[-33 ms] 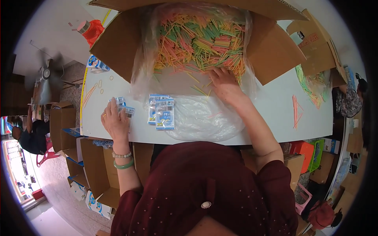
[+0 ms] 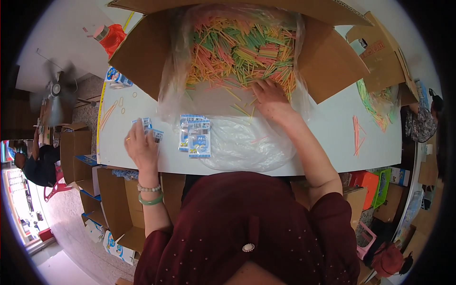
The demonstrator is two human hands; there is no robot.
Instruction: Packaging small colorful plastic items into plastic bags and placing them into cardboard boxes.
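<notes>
My left hand [image 2: 140, 151] hovers over small blue-and-white packets [image 2: 156, 136] at the left of the table. Its fingers look stretched and apart, though slightly blurred. Two more blue-and-white packets [image 2: 198, 137] lie overlapping, right of that hand. At the upper middle, a cardboard box lined with clear plastic [image 2: 171, 90] lies open toward me, with a heap of thin pink, green and yellow sticks [image 2: 237, 52] inside. My right hand [image 2: 274, 100] rests at the near edge of the heap, its fingers bent and apart among the sticks; its fingertips are partly hidden.
Box flaps [image 2: 332, 66] flank the heap. Clear plastic [image 2: 251, 147] spreads toward me over the white table [image 2: 327, 142]. Loose pink sticks [image 2: 358, 135] and a bag of sticks [image 2: 375, 104] lie right; rubber bands [image 2: 122, 102] and a red-wrapped bottle [image 2: 111, 38] are left.
My left hand has shifted slightly right and toward me, uncovering more of the packets beneath it. My right hand stays nearly still at the sticks.
</notes>
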